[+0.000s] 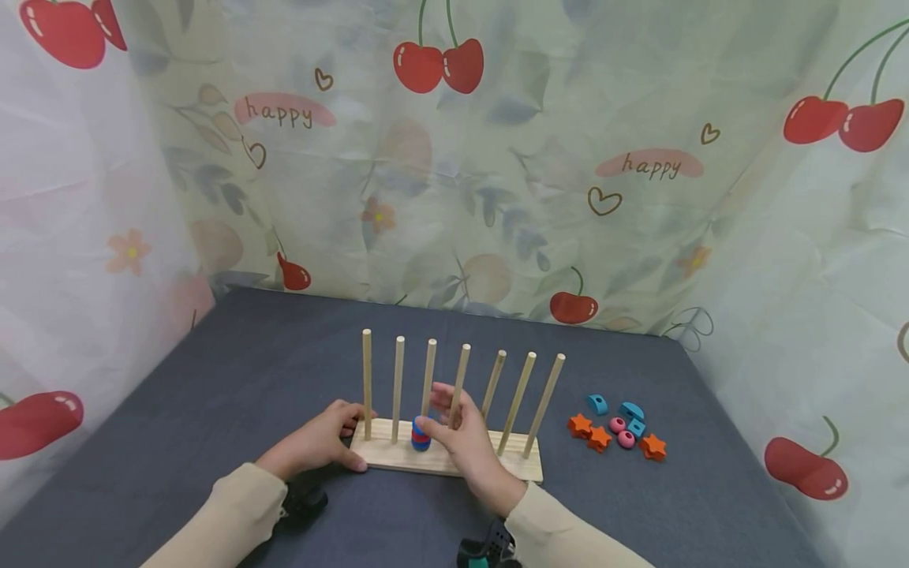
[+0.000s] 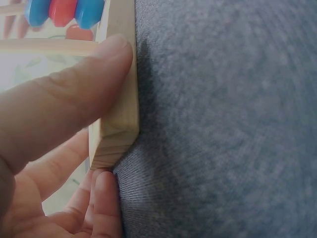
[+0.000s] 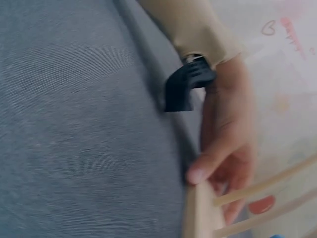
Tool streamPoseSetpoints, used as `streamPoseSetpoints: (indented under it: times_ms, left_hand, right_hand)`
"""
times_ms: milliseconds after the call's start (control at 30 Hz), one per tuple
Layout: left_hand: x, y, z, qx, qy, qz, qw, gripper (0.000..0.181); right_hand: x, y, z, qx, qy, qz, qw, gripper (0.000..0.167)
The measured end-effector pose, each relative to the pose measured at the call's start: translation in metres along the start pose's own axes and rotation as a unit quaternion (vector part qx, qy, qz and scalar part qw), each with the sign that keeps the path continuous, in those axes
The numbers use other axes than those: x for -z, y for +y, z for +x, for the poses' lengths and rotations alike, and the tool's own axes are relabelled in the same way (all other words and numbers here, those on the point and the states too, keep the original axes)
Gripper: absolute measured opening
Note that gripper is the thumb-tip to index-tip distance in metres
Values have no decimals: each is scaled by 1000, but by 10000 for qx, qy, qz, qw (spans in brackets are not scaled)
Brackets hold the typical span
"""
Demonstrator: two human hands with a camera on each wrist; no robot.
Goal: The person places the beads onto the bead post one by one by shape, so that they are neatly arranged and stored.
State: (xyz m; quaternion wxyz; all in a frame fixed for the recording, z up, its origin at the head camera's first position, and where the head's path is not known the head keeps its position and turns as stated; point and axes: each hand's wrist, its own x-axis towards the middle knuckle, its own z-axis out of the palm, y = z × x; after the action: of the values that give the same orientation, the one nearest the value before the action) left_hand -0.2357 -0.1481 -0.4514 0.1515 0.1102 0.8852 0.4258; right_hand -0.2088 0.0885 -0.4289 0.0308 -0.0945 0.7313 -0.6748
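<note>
L hand (image 1: pixel 323 438) gripped peg board (image 1: pixel 390 455), R hand (image 1: pixel 472 446) loose nr bead stack (image 1: pixel 420 443).
L thumb lay on board's front edge nr its L corner, fingers at the L end; R fingers were relaxed & extended behind 4th peg (image 1: pixel 462 369), thumb by the stack, contact unclear. Blue-red-blue stack sat low on 3rd peg (image 1: pixel 429 371) from board's L edge. Orange stars (image 1: pixel 600 439), pink beads (image 1: pixel 626 439) & blue pieces (image 1: pixel 631 411) lay R of board, twd R edge of dark surface (image 1: pixel 682 505).

The right-wrist view's bottom edge cuts off the wooden base (image 3: pixel 199 214) (one end unseen).
</note>
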Motion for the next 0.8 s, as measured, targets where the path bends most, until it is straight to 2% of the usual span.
streamPoseSetpoints:
  times_ms: [267,400,600,800]
  left_hand:
    - [-1,-1,0,35,21,-12,10000,70]
    - [0,1,0,47,6,-21,10000,70]
    - [0,2,-1,75,-9,-44,10000,70]
    - [0,0,0,68,-23,-63,10000,70]
  right_hand:
    - [7,-32,2,378,-58,18,9993,64]
    - [11,-49,0,754,-43,-2,9971,65]
    - [14,-70,-5,1511,22,-184,9883,69]
    - [16,-86,-10,2069,221,-365,9774,71]
